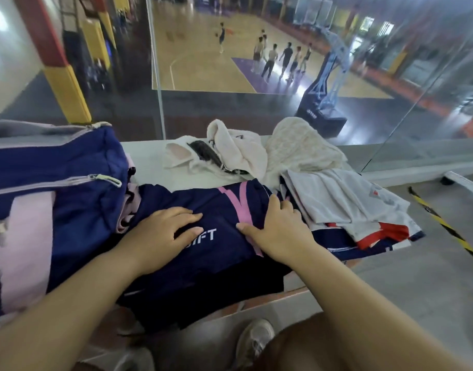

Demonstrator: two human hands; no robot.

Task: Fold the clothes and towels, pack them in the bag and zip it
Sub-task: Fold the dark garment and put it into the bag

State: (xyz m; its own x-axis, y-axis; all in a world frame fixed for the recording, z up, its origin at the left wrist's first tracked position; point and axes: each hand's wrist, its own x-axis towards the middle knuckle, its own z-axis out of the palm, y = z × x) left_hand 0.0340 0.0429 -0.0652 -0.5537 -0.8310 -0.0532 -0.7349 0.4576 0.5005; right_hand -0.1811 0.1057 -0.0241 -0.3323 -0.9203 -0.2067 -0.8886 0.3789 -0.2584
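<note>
A navy garment with pink stripes and white lettering (208,253) lies flat on the white ledge in front of me. My left hand (163,234) rests palm down on its left part, fingers spread. My right hand (278,226) presses on its right edge, fingers lying over the cloth. A navy and pink bag (56,199) with pale zippers stands at the left, touching the garment. Behind lie a crumpled white towel (235,153) and a cream knitted towel (302,148). A white garment (342,202) lies on a red and navy one (385,234) at the right.
The white ledge (147,162) ends at a glass wall (256,113) just behind the towels. Beyond the glass, people stand on a basketball court far below. A yellow and black striped strip (444,228) lies on the grey floor at the right. My shoe (254,341) shows below the ledge.
</note>
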